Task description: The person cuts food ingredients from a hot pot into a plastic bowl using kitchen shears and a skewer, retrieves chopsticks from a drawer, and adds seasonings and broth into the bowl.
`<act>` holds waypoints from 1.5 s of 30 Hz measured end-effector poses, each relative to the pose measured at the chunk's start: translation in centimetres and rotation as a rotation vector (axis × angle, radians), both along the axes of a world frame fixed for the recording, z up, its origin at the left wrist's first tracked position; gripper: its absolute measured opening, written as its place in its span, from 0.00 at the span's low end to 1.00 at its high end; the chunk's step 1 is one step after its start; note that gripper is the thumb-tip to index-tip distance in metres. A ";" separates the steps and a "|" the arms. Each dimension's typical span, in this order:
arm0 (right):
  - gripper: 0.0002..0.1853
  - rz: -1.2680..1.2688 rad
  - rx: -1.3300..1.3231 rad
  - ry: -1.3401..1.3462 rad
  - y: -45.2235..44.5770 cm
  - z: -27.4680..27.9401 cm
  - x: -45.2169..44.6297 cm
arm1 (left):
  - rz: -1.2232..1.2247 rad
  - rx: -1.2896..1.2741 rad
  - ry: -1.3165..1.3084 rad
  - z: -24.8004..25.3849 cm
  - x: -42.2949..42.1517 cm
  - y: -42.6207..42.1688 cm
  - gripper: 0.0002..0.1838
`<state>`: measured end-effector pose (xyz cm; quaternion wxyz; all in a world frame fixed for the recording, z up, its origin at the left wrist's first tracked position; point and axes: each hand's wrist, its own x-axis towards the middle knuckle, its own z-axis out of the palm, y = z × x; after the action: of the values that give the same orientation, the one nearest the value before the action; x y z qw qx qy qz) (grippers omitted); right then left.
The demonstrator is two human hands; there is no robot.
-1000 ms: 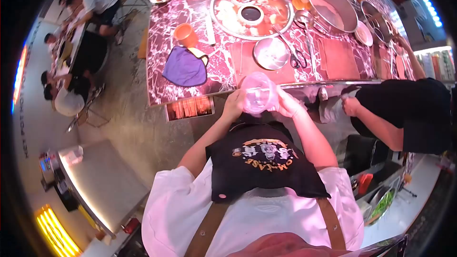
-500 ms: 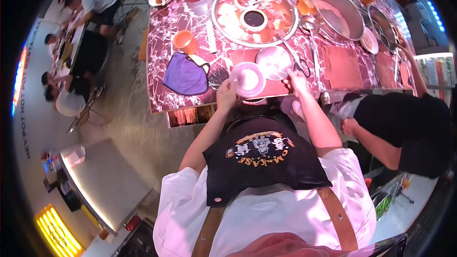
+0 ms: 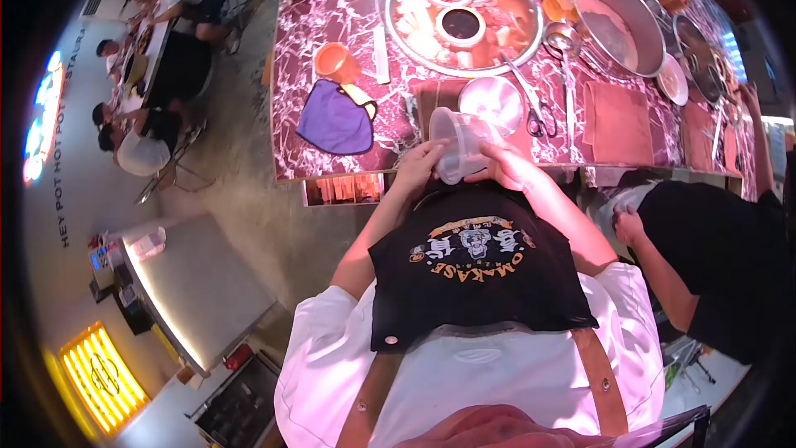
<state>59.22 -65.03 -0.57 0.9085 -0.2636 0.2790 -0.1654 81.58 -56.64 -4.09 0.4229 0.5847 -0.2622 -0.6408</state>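
Observation:
A clear plastic tub (image 3: 450, 149) is tilted on its side above the table's near edge. My left hand (image 3: 421, 168) grips its left side, fingers closed on the wall. On the other side, my right hand (image 3: 506, 168) has its fingers wrapped around the tub. Just beyond lies a round, shiny, shallow dish (image 3: 492, 104) on a brown cloth. Scissors (image 3: 539, 112) rest to its right. A purple cloth (image 3: 336, 119) and an orange cup (image 3: 334, 61) are to the left.
A large round pan (image 3: 406, 33) of food holds two sauce bowls. A deep metal pot (image 3: 618, 33), a ladle (image 3: 568, 50) and folded brown napkins (image 3: 618, 124) are at the right. A co-worker's arm (image 3: 655, 257) is close on my right; several people sit at the far left.
The tub has tipped from facing up to lying sideways, nearer my body. My right hand has moved from the dish's near edge onto the tub. The view has shifted slightly.

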 end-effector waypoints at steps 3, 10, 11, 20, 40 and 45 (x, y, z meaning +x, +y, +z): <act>0.43 -0.042 -0.003 -0.060 1.2 -1.2 -1.3 | -0.082 -0.046 -0.104 -0.8 -0.1 -0.5 0.15; 0.43 -0.626 -0.326 0.215 9.8 1.0 -3.2 | -0.379 -0.121 -0.295 -0.7 -3.6 -1.7 0.07; 0.44 -0.690 -0.303 0.227 11.3 0.7 -4.6 | -0.495 -0.142 -0.271 -0.8 -4.7 -2.0 0.07; 0.50 -1.156 -0.242 0.210 27.2 4.3 -12.7 | -1.000 -0.184 0.100 0.1 -18.8 1.8 0.04; 0.48 -1.710 -0.338 0.073 61.0 8.6 -25.2 | -1.474 0.073 0.555 4.5 -42.1 27.9 0.09; 0.49 -1.746 -0.392 0.015 63.0 8.5 -26.9 | -1.467 0.040 0.585 6.4 -44.3 30.4 0.09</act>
<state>32.27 -2.02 7.89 0.3958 -0.1089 0.3529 -0.8408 37.32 -26.23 2.30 -0.0666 0.0779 -0.4475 -0.8884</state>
